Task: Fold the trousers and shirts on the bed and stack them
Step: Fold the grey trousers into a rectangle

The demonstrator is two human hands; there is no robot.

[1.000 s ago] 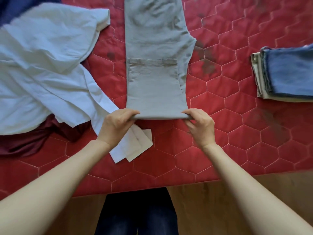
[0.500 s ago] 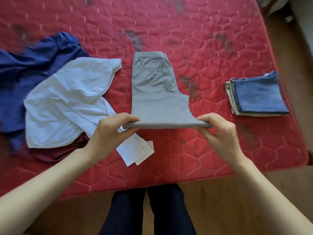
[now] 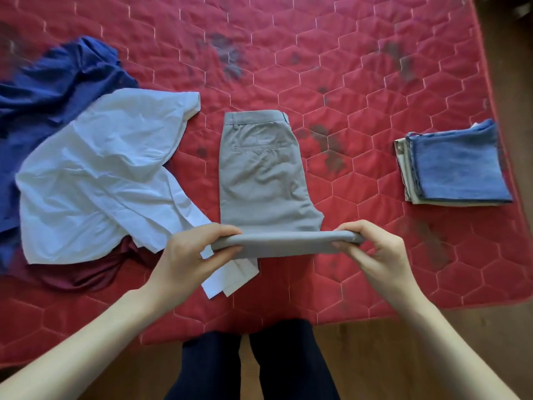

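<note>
Head view: both hands [image 3: 187,255] [image 3: 375,255] pinch grey trousers' [image 3: 261,174] near fold.

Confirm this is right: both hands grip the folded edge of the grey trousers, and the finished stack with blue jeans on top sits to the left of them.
Not quite. The head view shows both the left hand and right hand gripping the grey trousers, but the stack lies to their right.
</note>
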